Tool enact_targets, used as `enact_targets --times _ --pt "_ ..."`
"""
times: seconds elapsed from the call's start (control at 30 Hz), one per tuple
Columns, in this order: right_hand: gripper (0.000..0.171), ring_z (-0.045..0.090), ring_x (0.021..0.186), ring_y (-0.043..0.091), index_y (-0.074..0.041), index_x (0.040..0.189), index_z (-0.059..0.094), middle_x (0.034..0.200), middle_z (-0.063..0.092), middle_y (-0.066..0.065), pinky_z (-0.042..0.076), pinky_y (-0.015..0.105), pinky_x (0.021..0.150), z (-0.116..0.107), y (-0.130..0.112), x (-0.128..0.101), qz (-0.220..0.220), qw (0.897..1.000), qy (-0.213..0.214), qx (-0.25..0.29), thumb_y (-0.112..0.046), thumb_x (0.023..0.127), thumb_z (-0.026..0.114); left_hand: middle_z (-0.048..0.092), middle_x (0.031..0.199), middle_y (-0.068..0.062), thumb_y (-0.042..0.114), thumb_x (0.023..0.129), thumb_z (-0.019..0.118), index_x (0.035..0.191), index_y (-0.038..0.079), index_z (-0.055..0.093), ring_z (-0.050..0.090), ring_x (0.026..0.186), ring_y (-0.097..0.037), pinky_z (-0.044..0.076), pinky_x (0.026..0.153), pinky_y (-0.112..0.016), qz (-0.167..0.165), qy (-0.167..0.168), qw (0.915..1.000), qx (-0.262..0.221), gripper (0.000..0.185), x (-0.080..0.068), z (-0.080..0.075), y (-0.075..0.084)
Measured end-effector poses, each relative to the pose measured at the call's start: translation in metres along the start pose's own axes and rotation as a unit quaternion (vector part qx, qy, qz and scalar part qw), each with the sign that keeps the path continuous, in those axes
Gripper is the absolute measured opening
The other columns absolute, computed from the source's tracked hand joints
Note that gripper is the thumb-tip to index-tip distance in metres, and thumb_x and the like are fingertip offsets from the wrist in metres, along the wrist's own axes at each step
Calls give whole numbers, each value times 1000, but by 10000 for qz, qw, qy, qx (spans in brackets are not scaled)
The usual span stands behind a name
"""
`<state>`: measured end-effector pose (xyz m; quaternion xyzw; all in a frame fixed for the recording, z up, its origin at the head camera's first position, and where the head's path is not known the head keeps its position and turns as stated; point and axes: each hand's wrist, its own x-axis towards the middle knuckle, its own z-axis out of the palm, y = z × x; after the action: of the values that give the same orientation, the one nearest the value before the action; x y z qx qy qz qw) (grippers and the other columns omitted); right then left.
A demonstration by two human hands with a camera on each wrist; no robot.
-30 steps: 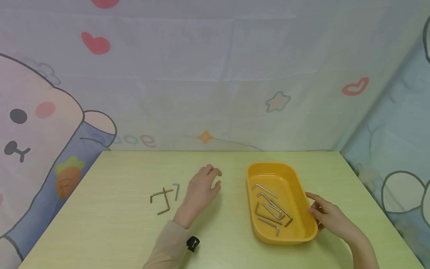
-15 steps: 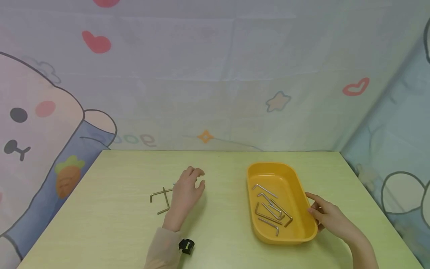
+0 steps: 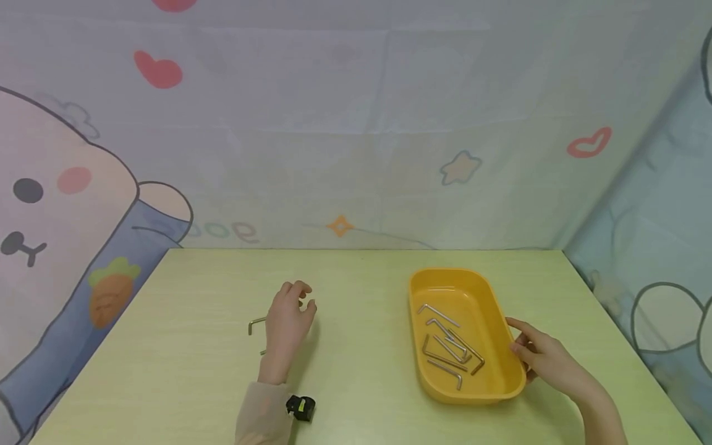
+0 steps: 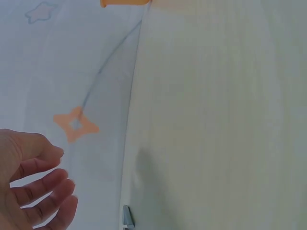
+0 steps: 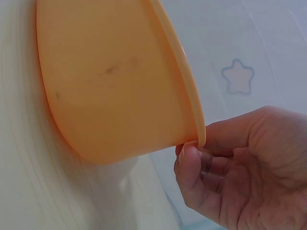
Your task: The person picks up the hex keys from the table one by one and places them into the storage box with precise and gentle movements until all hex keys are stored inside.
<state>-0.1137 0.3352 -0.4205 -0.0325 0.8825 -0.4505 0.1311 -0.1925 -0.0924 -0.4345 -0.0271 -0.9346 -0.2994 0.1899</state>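
A yellow tray (image 3: 445, 272) holds several L-shaped hex keys (image 3: 447, 346) on the right of the pale green table (image 3: 367, 377). My right hand (image 3: 514, 337) grips the tray's right rim. In the right wrist view the thumb (image 5: 191, 160) presses the rim of the tray (image 5: 115, 81). My left hand (image 3: 305, 298) hovers over loose hex keys (image 3: 256, 322) left of centre and hides most of them. Its fingers are loosely curled and hold nothing. The left wrist view shows that hand (image 4: 62, 177) empty, with a hex key tip (image 4: 126, 218) on the table below.
A cartoon-print cloth (image 3: 356, 154) hangs behind the table and along both sides. A small black device (image 3: 300, 408) sits at my left wrist. Bare tabletop lies between the left hand and the tray.
My left hand has moved left from the middle of the table to over the loose hex keys, now covering most of them. The right hand and tray have not moved.
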Motion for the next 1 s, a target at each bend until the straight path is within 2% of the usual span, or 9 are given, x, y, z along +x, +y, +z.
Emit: enact_targets --times 0.33,0.5,0.77,1.0 --pt "54 56 64 13 6 147 25 94 50 14 54 30 56 1 -2 0 -22 10000 -16 -24 -9 99 46 62 94 -13 12 84 66 104 4 64 58 75 -24 44 56 -31 -445 -227 9986 145 21 1 -1 -17" --pt "54 56 64 13 5 147 25 94 50 14 53 30 56 0 0 0 -8 10000 3 -79 -9 99 46 62 92 -15 12 83 67 104 3 64 54 68 -23 40 53 -28 -628 -361 9973 103 23 0 -1 -20" --pt "54 55 64 12 5 147 25 95 50 14 53 29 55 0 1 -2 22 10000 9 -3 -10 100 46 61 94 -14 13 83 68 105 3 64 55 72 -24 40 55 -29 -982 -646 9930 125 24 3 1 -25" --pt "54 55 64 12 5 147 24 95 50 14 53 29 56 0 1 -3 45 10000 -16 4 -10 100 46 58 91 -12 10 83 64 105 3 62 53 72 -22 37 56 -28 -1380 -951 9858 29 24 4 0 -26"
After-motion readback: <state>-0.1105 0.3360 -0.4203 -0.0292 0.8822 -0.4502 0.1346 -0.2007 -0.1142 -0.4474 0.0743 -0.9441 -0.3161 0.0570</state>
